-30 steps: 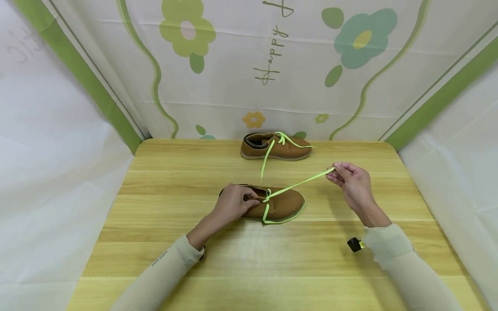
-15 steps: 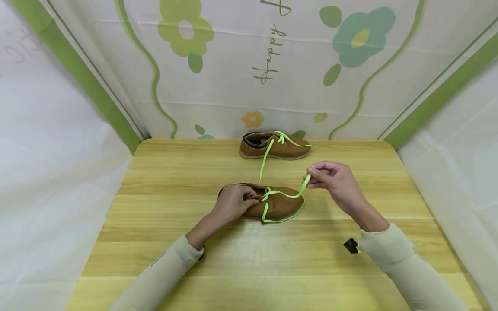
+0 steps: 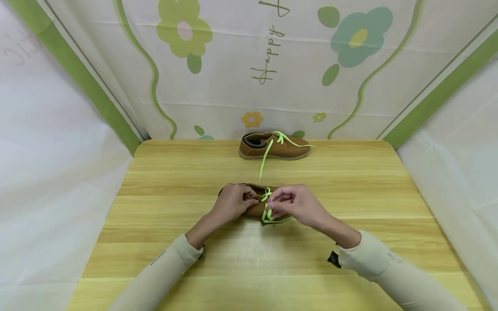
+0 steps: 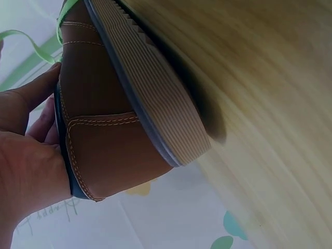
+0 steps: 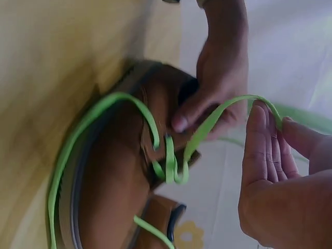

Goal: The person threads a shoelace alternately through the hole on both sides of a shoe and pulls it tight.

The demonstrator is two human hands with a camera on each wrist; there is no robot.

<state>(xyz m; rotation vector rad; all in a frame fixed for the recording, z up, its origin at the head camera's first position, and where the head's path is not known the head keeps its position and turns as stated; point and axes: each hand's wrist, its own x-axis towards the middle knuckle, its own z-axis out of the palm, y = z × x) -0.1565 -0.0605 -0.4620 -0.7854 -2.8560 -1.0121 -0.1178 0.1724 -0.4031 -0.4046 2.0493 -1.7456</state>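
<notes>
A brown leather shoe [image 3: 254,211] stands upright on the table, toe to the right. My left hand [image 3: 233,202] pinches the edge of its opening beside the lacing, thumb outside and fingers inside, as the left wrist view confirms on the shoe's side [image 4: 98,150]. Between thumb and fingertips my right hand [image 3: 297,205] pinches one end of the neon-green shoelace [image 5: 207,127], just over the front of the shoe. That lace end arcs up from the eyelets. The other lace end [image 5: 67,148] lies loose along the shoe's side. From the head, my right hand covers most of the toe.
A matching brown shoe [image 3: 289,152] with loose green lace ends stands at the back edge of the wooden table [image 3: 175,172]. Behind it hangs a white curtain [image 3: 225,86] with printed flowers, and white sheets enclose both sides.
My right hand has moved left and down toward the shoe, still pinching the lace end. The lace, stretched taut before, is now slack. My left hand stays on the shoe.
</notes>
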